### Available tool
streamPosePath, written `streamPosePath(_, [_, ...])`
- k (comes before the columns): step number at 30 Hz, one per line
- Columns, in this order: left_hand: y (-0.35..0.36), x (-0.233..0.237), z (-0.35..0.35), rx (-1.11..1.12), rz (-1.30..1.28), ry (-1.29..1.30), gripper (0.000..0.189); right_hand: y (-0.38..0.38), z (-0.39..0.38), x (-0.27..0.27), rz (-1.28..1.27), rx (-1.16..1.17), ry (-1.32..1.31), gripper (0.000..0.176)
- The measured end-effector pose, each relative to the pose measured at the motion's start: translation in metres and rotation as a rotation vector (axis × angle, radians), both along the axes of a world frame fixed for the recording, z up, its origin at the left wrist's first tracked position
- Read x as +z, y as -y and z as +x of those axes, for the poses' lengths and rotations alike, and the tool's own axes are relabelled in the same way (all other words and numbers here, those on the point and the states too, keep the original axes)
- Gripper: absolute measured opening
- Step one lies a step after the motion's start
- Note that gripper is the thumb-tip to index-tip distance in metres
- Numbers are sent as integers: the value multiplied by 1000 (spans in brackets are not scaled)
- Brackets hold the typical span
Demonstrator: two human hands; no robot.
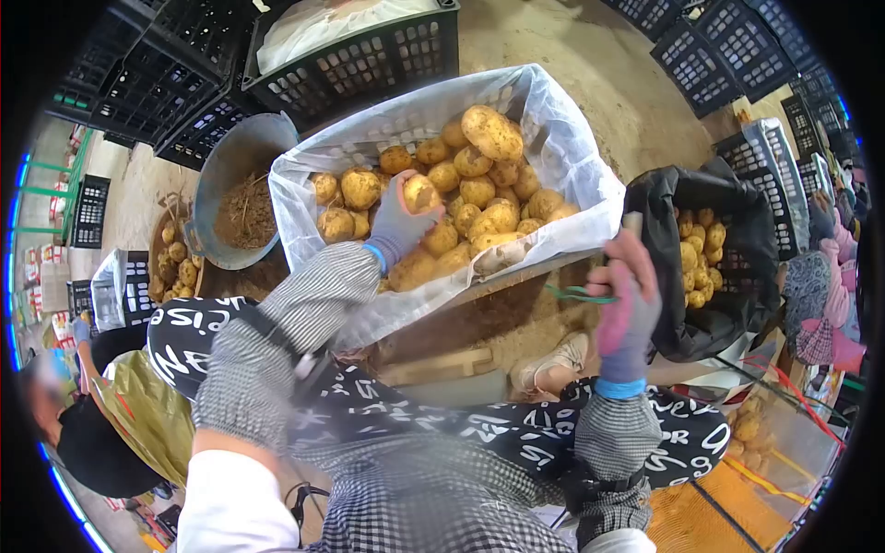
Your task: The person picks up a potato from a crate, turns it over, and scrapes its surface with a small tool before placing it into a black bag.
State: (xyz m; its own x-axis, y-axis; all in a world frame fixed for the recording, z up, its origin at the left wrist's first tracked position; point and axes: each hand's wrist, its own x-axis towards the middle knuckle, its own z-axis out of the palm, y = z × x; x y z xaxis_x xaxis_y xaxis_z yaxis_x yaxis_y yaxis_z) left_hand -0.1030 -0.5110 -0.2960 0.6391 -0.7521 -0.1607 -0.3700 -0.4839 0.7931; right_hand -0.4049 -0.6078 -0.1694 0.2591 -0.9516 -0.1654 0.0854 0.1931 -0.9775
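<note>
My left hand, in a grey glove with bare fingertips, is closed around a potato over the crate in front of me. That crate has a white plastic liner and is heaped with potatoes of mixed size, some with soil on them. To the right of its near corner, my right hand is raised in a pink-and-grey glove, fingers curled. A pale stick-like end shows above those fingers, and a green cord hangs out beside them; the rest is hidden in the grip.
On the right stands a crate lined in black plastic with smaller potatoes. A blue-grey bucket holding soil and dry stalks is on the left, beside more potatoes. Black crates stand behind. Another person is at far left.
</note>
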Motion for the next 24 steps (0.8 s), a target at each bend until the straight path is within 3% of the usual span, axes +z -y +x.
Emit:
streamPosePath(3, [-13,69,-27,-129,-308,-564,72,-30,23,-10,93,330,-37,54])
streamPosePath(6, [-26,96,-62,-186,-464,-707,66,-63,50,-7,-37,509,-119,79])
streamPosePath(10, [-47,115,-89,-163,-347,-538,49,-79,51,-6,-305,556,-313,97])
streamPosePath(13, [-54,109,-93,-185,-347,-277,46,-76,46,-9,-403,605,-355,97])
streamPosePath(15, [-54,106,-78,-211,-317,-324,48,-76,47,-18,-205,637,-163,96])
streamPosePath(18, [-55,106,-61,-407,-347,-21,49,-73,48,-16,-13,660,5,93])
streamPosePath(20, [-57,111,-63,-439,-354,-235,51,-69,43,-4,154,696,56,91])
streamPosePath(22, [-51,135,-67,-308,-315,-966,56,-60,41,9,372,750,104,89])
streamPosePath(24, [-47,139,-69,-241,-242,-1138,60,-61,46,22,323,688,147,86])
